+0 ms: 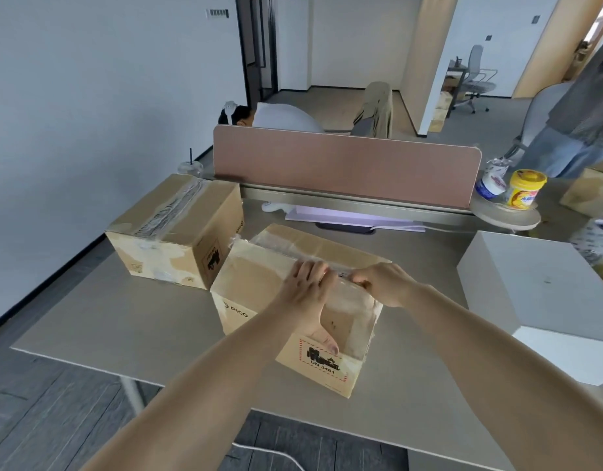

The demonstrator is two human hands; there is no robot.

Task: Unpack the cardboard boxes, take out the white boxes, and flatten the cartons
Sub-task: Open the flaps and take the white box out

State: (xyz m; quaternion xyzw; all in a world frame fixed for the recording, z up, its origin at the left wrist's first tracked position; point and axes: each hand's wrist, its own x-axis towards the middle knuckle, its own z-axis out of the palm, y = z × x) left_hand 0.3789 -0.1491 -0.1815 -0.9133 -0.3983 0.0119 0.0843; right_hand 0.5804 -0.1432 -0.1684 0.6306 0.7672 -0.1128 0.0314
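I've got my left hand point(305, 294) and right hand point(385, 283) pinching the clear tape point(340, 278) atop the near brown cardboard carton point(259, 287); next, I reckon, peel it.

Both forearms are bare, sleeveless, with no jewellery.

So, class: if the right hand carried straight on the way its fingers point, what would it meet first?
The right hand points left along the taped seam of the near cardboard box. It would probably meet the left hand first, gripping the same seam close by; depth is hard to judge.
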